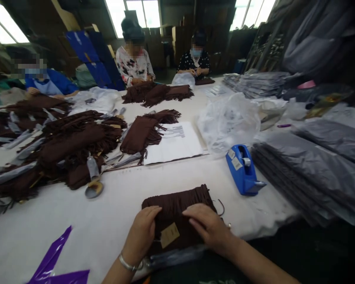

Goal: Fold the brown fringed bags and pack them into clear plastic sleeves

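One brown cloth (171, 203) (far edge (177, 194) crosswise)

A textile workshop: co-workers (133, 65) sit at a white bench (115, 225) heaped with fringed brown cloth (73, 142), a tape dispenser (241, 171) and, dimly behind, what look like cartons (180, 41)

Near bench (106, 232): 1 brown fringed bundle (177, 200), 1 tan tag (169, 235) on it. Right: 1 blue tape dispenser (241, 175) bearing 2 pale labels (236, 163). Far side: 3 co-workers (133, 65). Left: brown pieces (73, 144) overlap, count indeterminate.
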`<state>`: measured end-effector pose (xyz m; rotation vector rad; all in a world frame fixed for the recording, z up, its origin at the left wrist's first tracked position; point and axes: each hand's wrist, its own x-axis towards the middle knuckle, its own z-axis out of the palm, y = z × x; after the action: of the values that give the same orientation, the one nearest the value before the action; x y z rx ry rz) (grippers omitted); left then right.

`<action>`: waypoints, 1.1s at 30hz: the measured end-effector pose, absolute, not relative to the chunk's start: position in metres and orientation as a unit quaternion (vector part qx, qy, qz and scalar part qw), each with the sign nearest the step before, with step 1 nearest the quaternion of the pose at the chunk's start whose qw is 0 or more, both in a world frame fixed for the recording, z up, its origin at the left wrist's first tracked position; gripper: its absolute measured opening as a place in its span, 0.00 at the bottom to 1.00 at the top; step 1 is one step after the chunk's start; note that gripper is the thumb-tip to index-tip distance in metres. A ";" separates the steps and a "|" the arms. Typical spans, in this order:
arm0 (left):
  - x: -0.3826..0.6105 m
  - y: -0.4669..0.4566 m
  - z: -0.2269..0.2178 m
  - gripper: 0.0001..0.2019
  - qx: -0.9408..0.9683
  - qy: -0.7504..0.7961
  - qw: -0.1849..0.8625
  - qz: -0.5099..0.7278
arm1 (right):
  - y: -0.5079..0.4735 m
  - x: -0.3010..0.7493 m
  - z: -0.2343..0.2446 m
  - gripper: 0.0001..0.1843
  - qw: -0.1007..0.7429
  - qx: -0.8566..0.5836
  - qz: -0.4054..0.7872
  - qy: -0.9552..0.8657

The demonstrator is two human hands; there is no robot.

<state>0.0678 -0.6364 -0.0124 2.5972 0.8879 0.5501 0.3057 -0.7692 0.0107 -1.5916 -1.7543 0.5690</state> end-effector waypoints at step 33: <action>0.210 -0.715 -0.008 0.05 0.978 0.075 0.140 0.139 | -0.837 0.386 -0.027 0.07 0.293 -0.748 0.217 -0.555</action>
<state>0.2098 -0.7148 -0.0084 2.8247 0.2163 0.4005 0.3864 -0.8368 -0.0266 -1.9917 -1.4784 0.5786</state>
